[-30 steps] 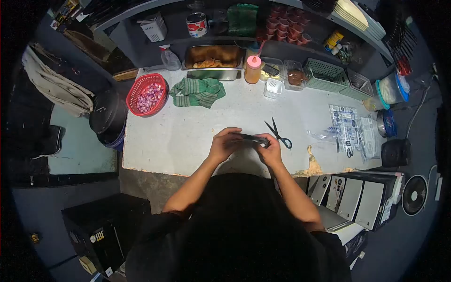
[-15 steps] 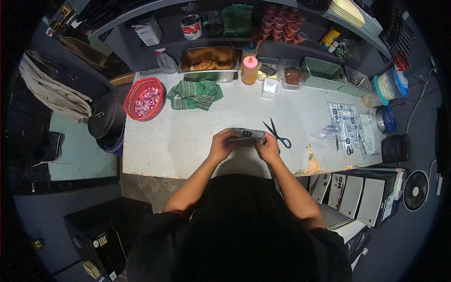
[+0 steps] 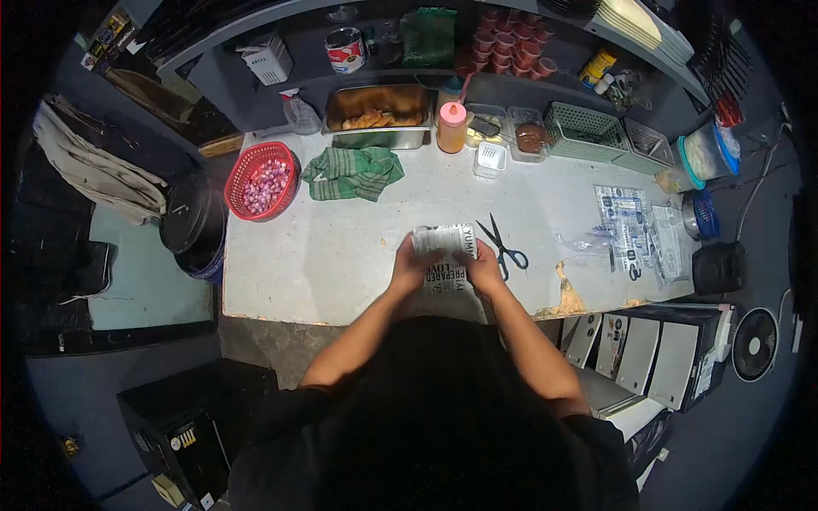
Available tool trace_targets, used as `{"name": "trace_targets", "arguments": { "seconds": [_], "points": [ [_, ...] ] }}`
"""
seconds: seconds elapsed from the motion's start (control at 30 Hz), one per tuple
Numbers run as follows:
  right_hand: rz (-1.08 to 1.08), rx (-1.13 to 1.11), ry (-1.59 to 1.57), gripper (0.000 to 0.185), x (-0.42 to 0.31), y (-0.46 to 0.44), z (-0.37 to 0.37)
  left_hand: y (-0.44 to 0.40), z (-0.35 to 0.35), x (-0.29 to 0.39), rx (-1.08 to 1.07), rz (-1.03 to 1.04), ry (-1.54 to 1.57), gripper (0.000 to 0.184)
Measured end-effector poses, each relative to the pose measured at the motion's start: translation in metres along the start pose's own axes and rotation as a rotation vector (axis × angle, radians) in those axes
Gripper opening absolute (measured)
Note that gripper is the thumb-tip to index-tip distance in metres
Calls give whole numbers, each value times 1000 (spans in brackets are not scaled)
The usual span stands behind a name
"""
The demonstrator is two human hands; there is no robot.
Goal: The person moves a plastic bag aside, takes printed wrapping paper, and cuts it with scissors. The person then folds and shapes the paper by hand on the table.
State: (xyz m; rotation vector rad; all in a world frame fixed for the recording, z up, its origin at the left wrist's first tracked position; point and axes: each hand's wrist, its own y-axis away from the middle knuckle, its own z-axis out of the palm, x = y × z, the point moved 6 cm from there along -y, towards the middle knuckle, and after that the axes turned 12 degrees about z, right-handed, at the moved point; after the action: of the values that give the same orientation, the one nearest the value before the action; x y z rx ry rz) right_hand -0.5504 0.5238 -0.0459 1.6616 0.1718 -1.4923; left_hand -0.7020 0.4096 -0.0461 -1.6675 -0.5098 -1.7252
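Observation:
A printed food wrapping paper [image 3: 446, 239], white with black lettering, is held up near the table's front edge. My left hand [image 3: 411, 266] grips its left side, thumb across the front. On the right side, my right hand [image 3: 484, 267] holds it the same way, fingers closed around the edge. The paper's face with large words is turned up toward me; it looks like a folded sheet or stack, I cannot tell which. Just right of my right hand lie open scissors [image 3: 514, 257] with dark blue handles, apart from the hand.
On the white table [image 3: 341, 255] stand a red basket [image 3: 291, 183] of cut shallots, a green checked cloth [image 3: 354, 173], a metal pan [image 3: 379, 136] and a pink-capped sauce bottle [image 3: 452, 134]. More printed paper [image 3: 626, 213] lies at the right, beside clear plastic [image 3: 586, 242].
Both hands have tilted the paper, so its printed face now shows broadly instead of nearly edge-on. The left hand has shifted slightly right. The scissors have stayed put.

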Motion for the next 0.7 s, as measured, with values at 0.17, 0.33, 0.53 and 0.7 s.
{"name": "trace_targets", "arguments": {
  "seconds": [0.17, 0.33, 0.53, 0.7],
  "points": [
    [72, 122, 179, 19, 20, -7, -11, 20, 9, 2, -93, -494, 181, 37],
    [-48, -12, 590, 26, -24, 13, -13, -19, -17, -28, -130, -315, 389, 33],
    [-293, -225, 772, 33, -79, 37, 12, -46, 22, 80, -850, 81, -461, 22],
    [-241, -238, 823, 25, -67, 22, 0, -59, 19, 72, -826, 5, -322, 5]
  ]
}}
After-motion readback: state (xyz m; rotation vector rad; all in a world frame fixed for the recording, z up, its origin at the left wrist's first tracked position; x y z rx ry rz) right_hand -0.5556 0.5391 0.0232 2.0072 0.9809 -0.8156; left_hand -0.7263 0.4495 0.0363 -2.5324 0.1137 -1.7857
